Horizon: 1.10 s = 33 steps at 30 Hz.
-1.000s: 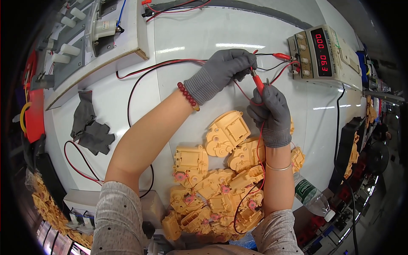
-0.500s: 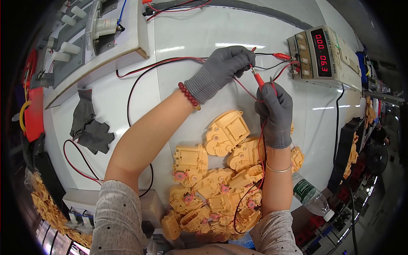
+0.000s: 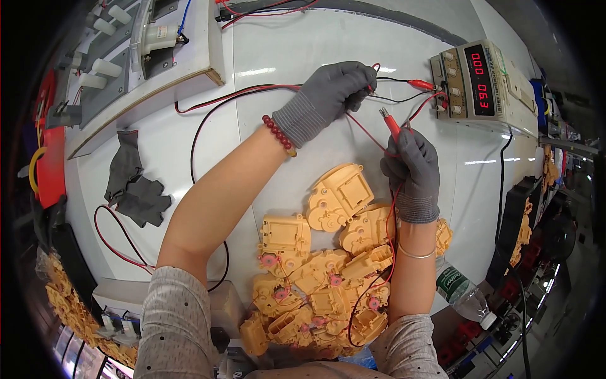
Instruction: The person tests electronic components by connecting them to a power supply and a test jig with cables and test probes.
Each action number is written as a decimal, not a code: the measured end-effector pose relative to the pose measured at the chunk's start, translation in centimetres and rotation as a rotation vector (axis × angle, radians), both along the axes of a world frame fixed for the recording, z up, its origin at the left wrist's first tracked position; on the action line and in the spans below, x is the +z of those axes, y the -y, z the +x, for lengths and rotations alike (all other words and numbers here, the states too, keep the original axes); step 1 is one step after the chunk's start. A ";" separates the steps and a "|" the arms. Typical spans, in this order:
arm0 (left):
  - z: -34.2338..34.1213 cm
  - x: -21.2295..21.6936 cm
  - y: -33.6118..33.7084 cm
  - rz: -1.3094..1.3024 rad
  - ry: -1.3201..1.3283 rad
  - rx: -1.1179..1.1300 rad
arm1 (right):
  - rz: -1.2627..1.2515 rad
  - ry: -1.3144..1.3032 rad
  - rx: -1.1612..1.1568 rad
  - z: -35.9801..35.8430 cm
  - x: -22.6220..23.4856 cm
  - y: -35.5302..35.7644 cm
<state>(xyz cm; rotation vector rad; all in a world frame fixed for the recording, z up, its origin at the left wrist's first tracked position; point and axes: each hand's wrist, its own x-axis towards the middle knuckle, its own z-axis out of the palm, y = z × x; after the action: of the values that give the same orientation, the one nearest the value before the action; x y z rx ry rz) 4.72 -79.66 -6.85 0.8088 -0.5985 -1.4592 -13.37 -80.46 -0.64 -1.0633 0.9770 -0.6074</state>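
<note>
The red clip (image 3: 392, 126) is above the white table (image 3: 284, 180), pinched in the right hand (image 3: 414, 165), which hides its rear. The left hand (image 3: 336, 90) pinches a red wire (image 3: 377, 66), its end unclear. The right forearm (image 3: 413, 271) partly covers yellow housings (image 3: 315, 273).

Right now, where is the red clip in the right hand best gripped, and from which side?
Probably by its red sleeve, coming from the lower right, as the right hand does. The sleeve is long and narrow, and the bare metal tip points up and left toward the left hand, so that end seems better left free.
</note>
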 end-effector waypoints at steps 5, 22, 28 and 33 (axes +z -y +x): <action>0.1 1.2 -0.3 0.051 0.052 -0.118 | -0.003 0.078 -0.041 -0.2 0.2 0.2; 0.4 2.2 -0.6 0.000 -0.056 0.021 | -0.327 -0.306 -0.015 0.8 2.3 2.1; 0.1 1.8 -0.6 -0.063 0.065 -0.052 | 0.062 0.012 0.028 0.8 2.0 0.5; 0.0 1.8 -0.6 -0.082 0.078 -0.096 | 0.334 0.101 0.063 0.6 2.0 0.7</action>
<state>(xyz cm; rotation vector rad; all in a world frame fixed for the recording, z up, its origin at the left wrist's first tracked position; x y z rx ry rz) 4.72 -79.04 -5.05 0.7843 -0.7609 -1.4851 -12.74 -81.18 1.35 -0.7563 0.9157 -0.4237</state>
